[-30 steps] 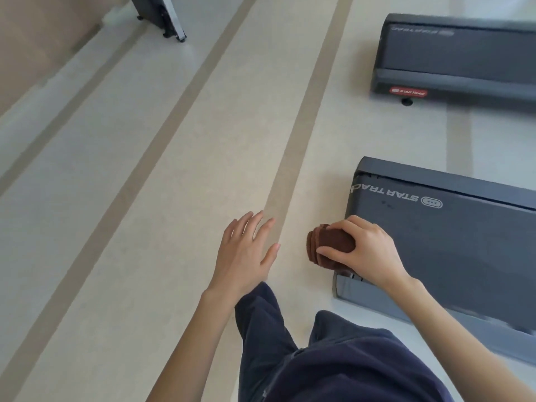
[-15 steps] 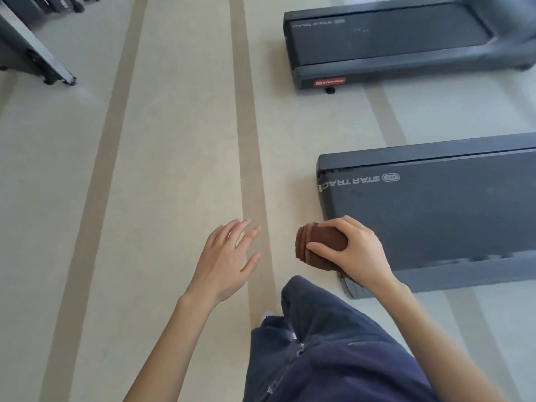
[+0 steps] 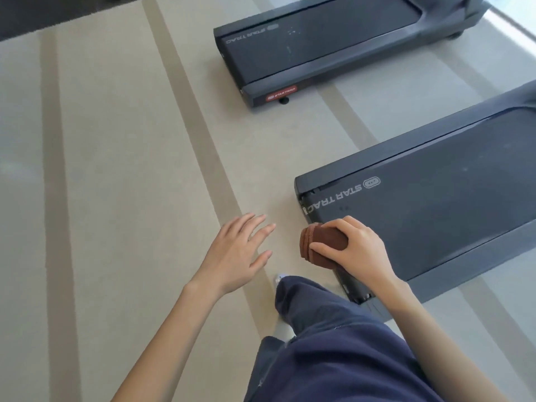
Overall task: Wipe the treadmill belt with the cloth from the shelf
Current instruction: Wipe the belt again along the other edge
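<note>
The cloth [image 3: 322, 244], a brown folded wad at centre right of the frame, is judged soft, light and easily squashed, best held across its bulk. It is gripped by the right hand [image 3: 358, 250], fingers over and thumb under, folds protruding leftward, above the near corner of the belt [image 3: 441, 198]. The left hand [image 3: 235, 253] is spread, holding nothing.
</note>
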Available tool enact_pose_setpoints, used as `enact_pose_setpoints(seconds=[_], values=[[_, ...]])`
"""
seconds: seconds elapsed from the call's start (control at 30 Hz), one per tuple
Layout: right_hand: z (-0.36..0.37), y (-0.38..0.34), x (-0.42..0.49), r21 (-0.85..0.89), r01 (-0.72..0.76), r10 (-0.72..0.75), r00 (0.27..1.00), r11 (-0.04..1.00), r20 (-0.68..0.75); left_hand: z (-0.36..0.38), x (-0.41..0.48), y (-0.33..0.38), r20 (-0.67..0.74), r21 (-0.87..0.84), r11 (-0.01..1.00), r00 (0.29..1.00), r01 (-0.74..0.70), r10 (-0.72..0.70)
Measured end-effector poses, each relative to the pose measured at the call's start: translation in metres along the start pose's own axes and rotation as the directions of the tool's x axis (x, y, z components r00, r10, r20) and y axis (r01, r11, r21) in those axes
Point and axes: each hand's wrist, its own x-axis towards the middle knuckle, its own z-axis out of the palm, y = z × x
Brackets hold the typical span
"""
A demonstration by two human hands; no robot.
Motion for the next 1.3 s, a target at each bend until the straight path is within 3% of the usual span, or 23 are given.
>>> enact_pose_setpoints(seconds=[0.2,0.47,0.9,1.1,1.3], values=[[-0.022,-0.016,0.084,-0.059,0.019,-0.024,0.997,0.998,-0.074,-0.023,0.105,-0.048,0.018,0.05,0.982,0.983,-0.182,0.181],[-0.01,-0.026,0.151,0.009,-0.213,0.211,0.96,0.977,-0.186,-0.029,0.205,-0.111,0.043,0.069,0.919,0.922,-0.388,0.386],[0.011,-0.112,0.293,0.196,-0.471,0.507,0.752,0.86,-0.421,-0.092,0.38,-0.257,0.117,0.126,0.696,0.708,-0.707,0.697],[0.016,-0.127,0.326,0.302,-0.532,0.609,0.639,0.791,-0.47,-0.1,0.438,-0.261,0.167,0.066,0.594,0.596,-0.802,0.786],[0.001,-0.103,0.364,0.307,-0.586,0.652,0.577,0.75,-0.492,-0.092,0.504,-0.251,0.182,0.062,0.512,0.514,-0.857,0.838]])
